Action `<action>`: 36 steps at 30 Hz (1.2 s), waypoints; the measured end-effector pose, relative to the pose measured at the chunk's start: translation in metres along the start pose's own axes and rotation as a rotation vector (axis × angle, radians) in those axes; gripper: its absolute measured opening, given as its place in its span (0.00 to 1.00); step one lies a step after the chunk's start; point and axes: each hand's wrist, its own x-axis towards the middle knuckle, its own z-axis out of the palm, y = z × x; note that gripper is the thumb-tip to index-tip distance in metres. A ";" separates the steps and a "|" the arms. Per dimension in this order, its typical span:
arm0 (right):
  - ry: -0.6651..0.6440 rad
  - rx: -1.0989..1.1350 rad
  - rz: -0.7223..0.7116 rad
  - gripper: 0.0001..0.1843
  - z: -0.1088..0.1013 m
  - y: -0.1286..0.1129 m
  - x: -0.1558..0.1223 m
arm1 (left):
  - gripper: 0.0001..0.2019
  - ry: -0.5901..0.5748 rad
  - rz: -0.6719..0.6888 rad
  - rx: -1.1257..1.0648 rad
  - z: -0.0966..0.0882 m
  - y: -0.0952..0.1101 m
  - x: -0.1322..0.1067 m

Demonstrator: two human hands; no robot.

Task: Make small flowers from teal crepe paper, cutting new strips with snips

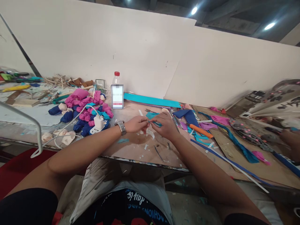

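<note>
My left hand (137, 124), a metal watch on its wrist, and my right hand (165, 125) meet over the middle of the worn wooden table (140, 150). Both pinch a small teal piece of foam or paper (152, 118) between their fingertips. Its exact shape is hidden by my fingers. White scraps and a curled white strip (150, 133) lie just under my hands.
A heap of pink, blue and teal pieces (85, 111) with a white plug and cable (98, 122) lies to the left. A bottle (117, 92) stands behind, beside teal sheets (152, 100). An orange-handled cutter (201, 131), blue strips and another person's hand (290, 137) are on the right.
</note>
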 end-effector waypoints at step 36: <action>-0.052 0.170 0.223 0.06 0.012 0.006 -0.005 | 0.13 0.211 0.229 0.694 -0.003 -0.003 -0.002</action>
